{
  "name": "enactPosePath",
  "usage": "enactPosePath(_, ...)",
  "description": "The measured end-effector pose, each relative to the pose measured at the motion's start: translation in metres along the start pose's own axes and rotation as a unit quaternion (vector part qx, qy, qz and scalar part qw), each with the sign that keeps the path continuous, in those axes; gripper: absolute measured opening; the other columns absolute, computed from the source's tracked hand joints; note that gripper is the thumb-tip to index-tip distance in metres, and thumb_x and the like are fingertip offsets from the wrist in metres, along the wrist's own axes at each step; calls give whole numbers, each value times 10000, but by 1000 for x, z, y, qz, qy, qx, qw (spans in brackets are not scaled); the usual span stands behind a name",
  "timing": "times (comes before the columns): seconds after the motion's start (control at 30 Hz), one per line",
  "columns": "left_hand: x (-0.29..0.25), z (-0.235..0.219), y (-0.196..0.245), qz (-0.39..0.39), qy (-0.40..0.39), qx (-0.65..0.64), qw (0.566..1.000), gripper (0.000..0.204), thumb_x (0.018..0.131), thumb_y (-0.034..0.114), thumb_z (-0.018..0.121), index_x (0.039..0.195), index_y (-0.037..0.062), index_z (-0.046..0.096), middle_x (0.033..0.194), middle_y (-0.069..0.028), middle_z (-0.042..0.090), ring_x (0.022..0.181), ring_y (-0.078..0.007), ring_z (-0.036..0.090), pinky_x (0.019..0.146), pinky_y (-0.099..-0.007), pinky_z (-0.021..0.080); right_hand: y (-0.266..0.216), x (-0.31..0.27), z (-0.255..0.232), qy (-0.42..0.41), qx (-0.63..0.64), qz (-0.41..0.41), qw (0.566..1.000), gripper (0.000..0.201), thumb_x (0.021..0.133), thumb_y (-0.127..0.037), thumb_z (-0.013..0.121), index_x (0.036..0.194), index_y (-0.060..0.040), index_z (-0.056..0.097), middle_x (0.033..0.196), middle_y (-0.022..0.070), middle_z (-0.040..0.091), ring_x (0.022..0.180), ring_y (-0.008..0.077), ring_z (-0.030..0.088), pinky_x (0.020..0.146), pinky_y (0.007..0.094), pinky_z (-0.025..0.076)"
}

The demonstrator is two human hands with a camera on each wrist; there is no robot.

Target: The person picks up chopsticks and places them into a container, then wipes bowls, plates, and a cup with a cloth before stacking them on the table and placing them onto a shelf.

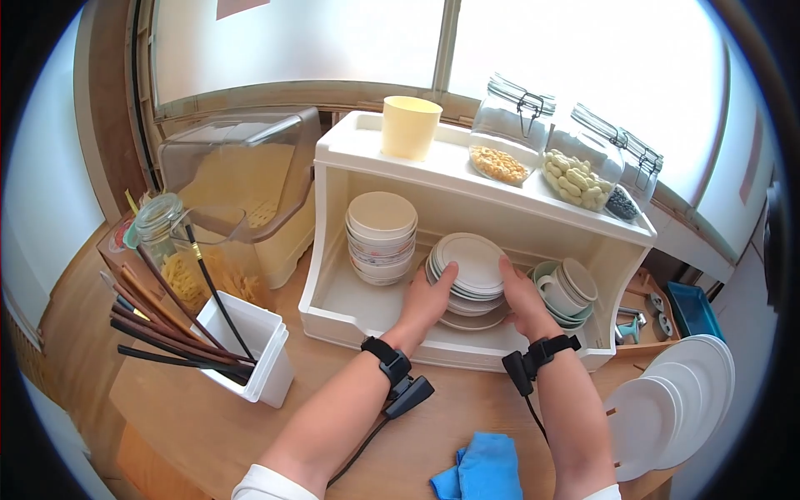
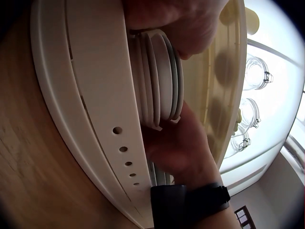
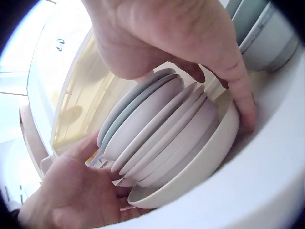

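Dish stack (image 1: 471, 262): round, mostly white ceramic, centre of frame.
Left hand (image 1: 429, 298), right hand (image 1: 522, 298): you grasp its opposite sides.
Balance: keep your pressure even, the stack level.

Both arms are extended forward from the lower edge of the head view: the left forearm (image 1: 329, 425) is slanted toward the middle, the right forearm (image 1: 577, 425) is set steeper. Bare skin is shown from the white sleeve (image 1: 271, 483) to the hand on each side. A black band (image 1: 385, 357) is worn at each wrist (image 1: 402, 335). The left hand (image 1: 429, 297) and right hand (image 1: 523, 304) are held opposite each other, palms turned inward, well apart; a two-handed grip is formed. Each thumb (image 1: 451, 270) is placed uppermost. In the right wrist view, the left fingers (image 3: 122, 202) are bent.
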State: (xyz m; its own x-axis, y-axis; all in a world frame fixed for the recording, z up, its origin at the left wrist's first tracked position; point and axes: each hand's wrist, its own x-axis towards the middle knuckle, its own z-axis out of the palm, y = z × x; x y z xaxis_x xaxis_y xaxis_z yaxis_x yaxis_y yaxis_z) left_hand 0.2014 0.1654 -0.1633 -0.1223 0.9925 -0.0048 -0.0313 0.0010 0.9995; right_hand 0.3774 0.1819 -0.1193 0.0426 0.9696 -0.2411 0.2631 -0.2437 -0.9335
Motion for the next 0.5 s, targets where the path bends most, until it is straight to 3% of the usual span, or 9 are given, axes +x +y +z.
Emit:
enactPosePath(0.2, -3, -2, -2, 25, -18, -3, 1000, 695, 921, 432, 562, 1369, -71, 389, 1307, -191, 539, 1209, -231, 503, 1011, -304, 366, 15, 13, 3, 5, -22, -32, 999, 685, 946, -531, 400, 1432, -52, 349, 1359, 190, 480, 1213, 346, 477, 892, 521, 426)
enactPosePath(0.27, -3, -2, -4, 39, -18, 5, 999, 683, 919, 430, 567, 1356, -71, 411, 1285, -191, 556, 1191, -229, 518, 1000, -303, 377, 13, 6, 5, 34, -16, -5, 999, 667, 951, -503, 404, 1425, -36, 352, 1333, 197, 496, 1152, 331, 511, 844, 494, 448)
enactPosePath(0.33, -5, -1, -4, 77, 44, 58, 994, 565, 880, 437, 588, 1215, -17, 560, 1141, -238, 624, 1079, -372, 587, 942, -391, 435, 16, 3, 5, 33, -9, -5, 999, 655, 953, -495, 408, 1414, -30, 366, 1309, 195, 513, 1126, 322, 524, 821, 489, 459)
enactPosePath(0.5, -19, -1, 7, 165, 72, 87, 980, 558, 868, 469, 592, 1156, -9, 588, 1076, -239, 638, 1016, -406, 580, 925, -422, 431, 2, -26, 2, 26, 23, -35, 999, 608, 958, -465, 421, 1376, -24, 421, 1236, 189, 560, 1087, 302, 551, 764, 466, 488)
